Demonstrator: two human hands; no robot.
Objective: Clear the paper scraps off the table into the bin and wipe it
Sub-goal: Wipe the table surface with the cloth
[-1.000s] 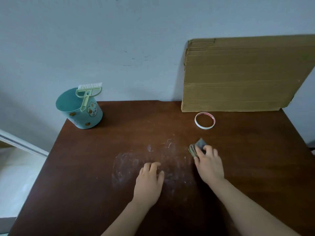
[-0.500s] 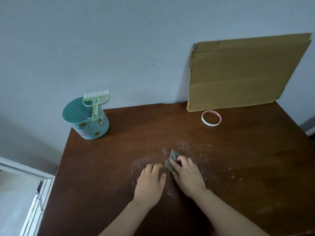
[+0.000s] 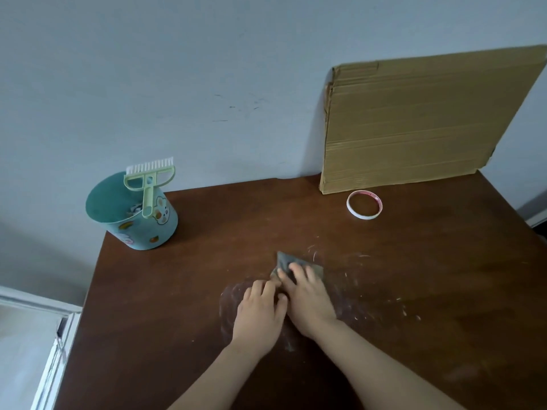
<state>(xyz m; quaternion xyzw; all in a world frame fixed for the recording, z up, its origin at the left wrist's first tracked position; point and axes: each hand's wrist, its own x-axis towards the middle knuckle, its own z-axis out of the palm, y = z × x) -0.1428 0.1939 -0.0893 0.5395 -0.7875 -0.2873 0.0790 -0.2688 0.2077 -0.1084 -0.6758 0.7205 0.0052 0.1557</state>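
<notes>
Item: wiping cloth [image 3: 284,259], mid-table [image 3: 177,306], pressed flat under the straight fingers of the right hand [image 3: 309,295].

Left hand [image 3: 260,313] rests beside it, touching it, fingers loosely curled and holding nothing. Risks, as judged: the small folded cloth bunches or slips from under the flat fingers, and the white residue [image 3: 355,281] smears about or gets pushed over the edge, since the bin [image 3: 139,232] stands well apart at the left rear corner. Also present: brush [image 3: 149,184] hung on the bin rim. The white ring [image 3: 364,216] and the leaning cardboard [image 3: 414,122] obstruct the right rear.
</notes>
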